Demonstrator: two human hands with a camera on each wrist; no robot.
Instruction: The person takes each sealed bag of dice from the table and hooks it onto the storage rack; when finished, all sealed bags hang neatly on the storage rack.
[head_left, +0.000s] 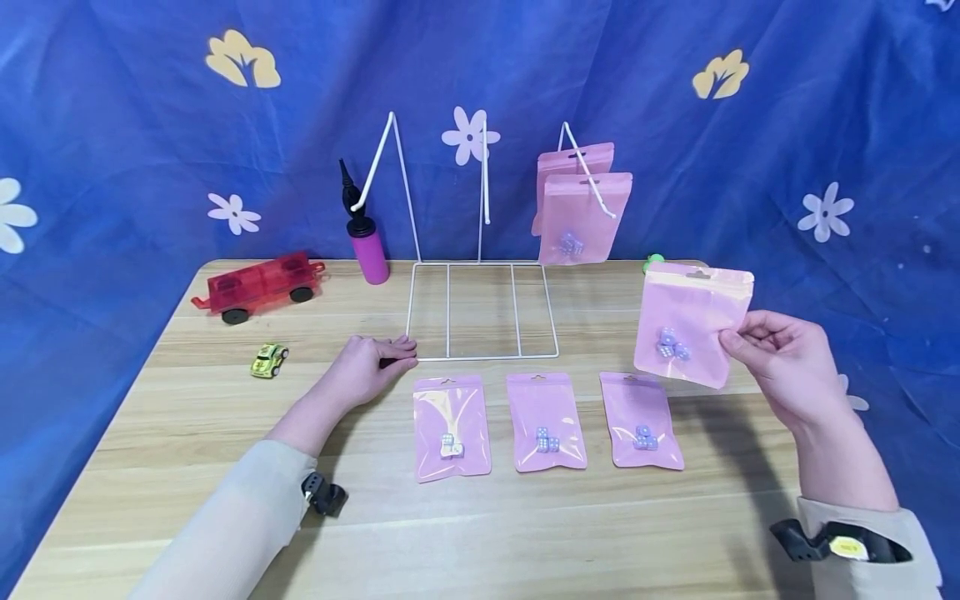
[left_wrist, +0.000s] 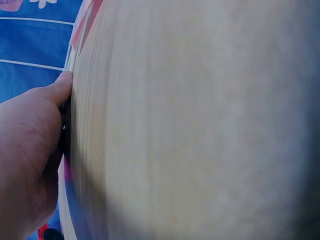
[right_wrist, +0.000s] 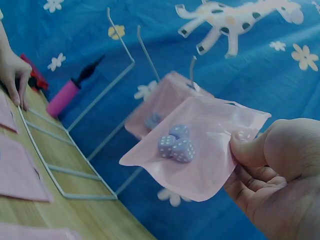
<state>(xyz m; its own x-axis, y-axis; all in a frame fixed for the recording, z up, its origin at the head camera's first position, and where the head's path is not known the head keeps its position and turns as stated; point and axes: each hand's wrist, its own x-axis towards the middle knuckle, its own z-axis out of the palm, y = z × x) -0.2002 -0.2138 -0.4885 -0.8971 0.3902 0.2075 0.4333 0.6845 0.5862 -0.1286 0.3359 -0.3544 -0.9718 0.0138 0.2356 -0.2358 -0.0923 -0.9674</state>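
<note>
My right hand (head_left: 795, 367) pinches the right edge of a pink zip bag (head_left: 686, 312) between thumb and fingers, lifted above the table; three light purple dice (right_wrist: 176, 145) show through it. The left hand (head_left: 367, 367) pinches the front left corner of a white wire rack (head_left: 487, 359) standing on the table. Two more pink bags (head_left: 588, 200) hang, one behind the other, from the rack's right hook (head_left: 588, 171). The left hook (head_left: 375, 158) and middle hook (head_left: 485, 171) carry nothing. Flat in front lie a left bag (head_left: 427, 442), a middle bag (head_left: 536, 404) and a right bag (head_left: 633, 408), each with dice.
A magenta hand pump (head_left: 369, 250) with a black top stands behind the rack's left side. Farther left are a red toy trailer (head_left: 258, 283) and a small yellow-green toy car (head_left: 269, 361). A green object (head_left: 654, 260) peeks out behind the held bag. Blue patterned cloth (head_left: 315, 100) hangs behind.
</note>
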